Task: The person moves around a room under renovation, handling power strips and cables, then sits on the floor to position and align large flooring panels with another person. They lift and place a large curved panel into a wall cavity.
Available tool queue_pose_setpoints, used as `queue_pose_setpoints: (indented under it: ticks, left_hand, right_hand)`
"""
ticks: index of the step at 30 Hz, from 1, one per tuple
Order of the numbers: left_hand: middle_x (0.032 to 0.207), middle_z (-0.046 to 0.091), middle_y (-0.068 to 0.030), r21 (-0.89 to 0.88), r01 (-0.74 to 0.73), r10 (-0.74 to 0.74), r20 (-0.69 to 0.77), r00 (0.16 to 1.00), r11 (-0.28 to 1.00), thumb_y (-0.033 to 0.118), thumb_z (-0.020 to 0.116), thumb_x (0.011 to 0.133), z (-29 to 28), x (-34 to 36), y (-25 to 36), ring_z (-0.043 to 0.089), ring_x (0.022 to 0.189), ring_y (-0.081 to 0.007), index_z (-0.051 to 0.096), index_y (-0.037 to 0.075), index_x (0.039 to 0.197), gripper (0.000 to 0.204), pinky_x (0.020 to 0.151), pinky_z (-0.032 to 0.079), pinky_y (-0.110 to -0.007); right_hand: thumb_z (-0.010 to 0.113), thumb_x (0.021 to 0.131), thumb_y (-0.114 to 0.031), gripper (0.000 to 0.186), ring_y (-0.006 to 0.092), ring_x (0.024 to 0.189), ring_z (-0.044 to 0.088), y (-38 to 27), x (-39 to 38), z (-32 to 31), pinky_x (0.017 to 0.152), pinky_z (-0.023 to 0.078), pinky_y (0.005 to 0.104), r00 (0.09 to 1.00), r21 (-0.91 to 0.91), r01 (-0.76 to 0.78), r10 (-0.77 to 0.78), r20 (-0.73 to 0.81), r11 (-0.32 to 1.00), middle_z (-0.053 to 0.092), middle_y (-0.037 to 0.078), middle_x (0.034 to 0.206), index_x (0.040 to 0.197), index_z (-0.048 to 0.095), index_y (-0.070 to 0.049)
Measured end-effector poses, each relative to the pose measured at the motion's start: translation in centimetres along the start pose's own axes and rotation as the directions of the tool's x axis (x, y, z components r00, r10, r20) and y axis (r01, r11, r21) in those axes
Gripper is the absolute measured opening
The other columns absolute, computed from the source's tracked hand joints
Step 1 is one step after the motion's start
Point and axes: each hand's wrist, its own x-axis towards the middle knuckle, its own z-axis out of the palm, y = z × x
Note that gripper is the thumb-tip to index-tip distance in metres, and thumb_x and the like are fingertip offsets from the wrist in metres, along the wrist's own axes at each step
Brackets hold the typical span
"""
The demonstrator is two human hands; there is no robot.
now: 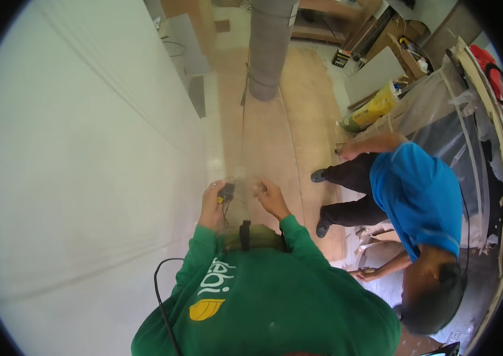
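Note:
My left hand (pixel 209 204) is closed around a small black-and-yellow box-shaped tool (pixel 226 192), whose exact kind I cannot make out. A thin dark cord or strap hangs below it. To its right, level with it, my right hand (pixel 271 198) is raised with its fingers bent together. Its fingertips are smeared by motion, and anything held there is too small or blurred to name. Both hands are in front of my waist, above the floor boards (pixel 269 139), apart from each other.
A large pale wall (pixel 85 166) rises close on my left. At right stands a person in a blue shirt (pixel 421 190). Ahead is a grey wrapped column (pixel 269 47). A yellow-and-green sack (pixel 371 111), plastic sheeting (pixel 441 110) and boards (pixel 376 74) crowd the right side.

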Motion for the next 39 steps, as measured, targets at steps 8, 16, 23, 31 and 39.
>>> queue_pose_setpoints:
  ticks: [8, 16, 23, 31, 39]
  left_hand:
    - [0.113, 0.065, -0.0048, 0.090, 0.127, -0.144, 0.226, 0.963, 0.988, 0.033, 0.063, 0.104, 12.0, 19.4, 10.8, 0.064, 0.103, -0.0172, 0.061, 0.010, 0.124, 0.030, 0.089, 0.055, -0.037]
    - [0.123, 0.060, -0.0023, 0.274, 0.217, -0.324, 0.448, 0.833, 0.937, 0.038, 0.059, 0.106, 26.9, 30.0, 15.5, 0.059, 0.113, -0.0153, 0.053, 0.015, 0.137, 0.040, 0.091, 0.052, -0.034]
    - [0.140, 0.053, -0.0043, 0.499, 0.271, -0.561, 0.640, 0.525, 0.823, 0.041, 0.057, 0.106, 42.3, 36.9, 14.9, 0.055, 0.123, -0.0159, 0.033, 0.017, 0.158, 0.062, 0.104, 0.048, -0.036]
    - [0.120, 0.063, -0.0027, 0.496, -0.110, -0.365, 0.754, 0.546, 0.861, 0.031, 0.072, 0.099, 54.7, 46.1, 13.9, 0.061, 0.104, -0.0141, 0.042, 0.012, 0.156, 0.067, 0.088, 0.052, -0.029]
    - [0.095, 0.065, -0.0103, 0.637, -0.475, 0.169, 0.481, 0.860, 0.607, 0.045, 0.078, 0.092, 51.7, 49.2, 17.7, 0.062, 0.088, -0.0212, 0.050, 0.008, 0.149, 0.074, 0.079, 0.052, -0.036]
  right_hand:
    - [0.069, 0.096, -0.021, 0.055, 0.0343, 0.121, 0.060, -5.9, 22.1, -2.9, 0.099, 0.050, 0.0421, 0.976, -0.201, 0.216, -0.214, 0.032, 0.956, 0.058, 0.022, 0.136, 0.145, 0.051, -0.005]
    - [0.082, 0.082, -0.023, 0.077, 0.0377, 0.128, 0.056, -5.7, 32.5, -13.4, 0.106, 0.047, 0.0427, 0.984, -0.155, 0.061, -0.085, -0.156, 0.986, 0.056, 0.020, 0.137, 0.148, 0.046, -0.006]
    - [0.085, 0.078, -0.025, 0.071, 0.0302, 0.118, 0.063, -4.4, 37.4, -27.0, 0.104, 0.049, 0.0393, 0.894, -0.048, -0.075, 0.046, -0.446, 0.996, 0.066, 0.016, 0.128, 0.139, 0.056, -0.004]
    - [0.078, 0.085, -0.024, 0.057, 0.0235, 0.114, 0.064, -2.2, 47.8, -41.7, 0.090, 0.058, 0.0353, 0.944, 0.258, 0.046, 0.043, -0.329, 0.965, 0.063, 0.011, 0.127, 0.135, 0.059, -0.003]
    - [0.069, 0.090, -0.025, 0.048, 0.0267, 0.095, 0.072, -2.6, 61.2, -46.4, 0.073, 0.060, 0.0369, 0.983, 0.392, -0.139, 0.080, 0.165, 0.909, 0.068, 0.019, 0.122, 0.129, 0.051, -0.005]
